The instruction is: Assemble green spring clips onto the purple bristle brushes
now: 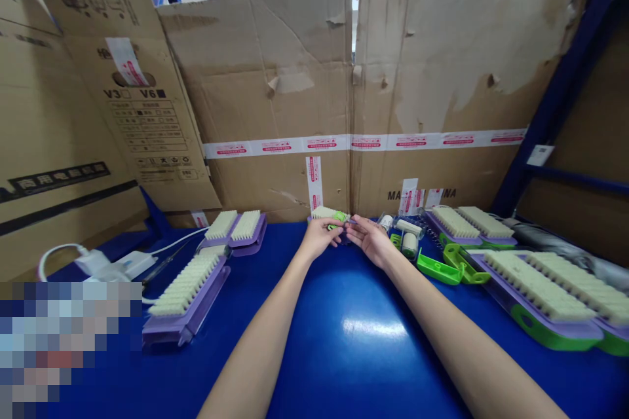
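My left hand (322,237) reaches to the back middle of the blue table, its thumb and fingers closed on a small bright-green plastic part (339,217). Close by on the right, my right hand (372,240) meets it with its fingertips pressed together at the green part's end; whatever they pinch is too small to make out. Just behind my left hand lies a brush (323,211) with pale bristles, partly hidden by the fingers. Right of my right hand are white cylinders (409,243) and loose green plastic pieces (439,269).
Purple-based brushes (189,285) lie bristles up on the left. More brushes (540,285) with purple and green bodies lie on the right. White plugs and cables (105,264) are at left. Cardboard sheets (275,91) wall the table's back; a blue post (545,85) stands right.
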Demonstrator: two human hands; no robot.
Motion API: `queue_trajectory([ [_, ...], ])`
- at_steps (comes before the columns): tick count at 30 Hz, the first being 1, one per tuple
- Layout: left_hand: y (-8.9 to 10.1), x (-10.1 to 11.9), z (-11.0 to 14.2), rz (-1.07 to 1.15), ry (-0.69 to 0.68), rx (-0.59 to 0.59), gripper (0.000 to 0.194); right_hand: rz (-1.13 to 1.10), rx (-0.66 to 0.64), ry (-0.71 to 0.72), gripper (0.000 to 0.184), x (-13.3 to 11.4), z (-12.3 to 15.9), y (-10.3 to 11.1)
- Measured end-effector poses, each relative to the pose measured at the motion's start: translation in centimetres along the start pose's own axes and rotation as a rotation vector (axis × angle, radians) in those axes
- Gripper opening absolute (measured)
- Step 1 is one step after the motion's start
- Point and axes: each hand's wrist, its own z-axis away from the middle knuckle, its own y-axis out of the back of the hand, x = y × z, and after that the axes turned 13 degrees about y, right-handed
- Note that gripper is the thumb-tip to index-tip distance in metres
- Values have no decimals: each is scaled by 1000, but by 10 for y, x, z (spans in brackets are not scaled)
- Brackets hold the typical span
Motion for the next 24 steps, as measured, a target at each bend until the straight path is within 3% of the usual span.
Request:
queue_trajectory([
  [4,-2,0,-1,-4,2,24,27,64,21,15,11,2,-1,0],
  [14,-4,5,2,4,-17,41,16,118,50,27,14,1,1,-4],
  [24,-2,14,10,159,39,-132,33,24,125,-20,26,-6,-1,-9],
])
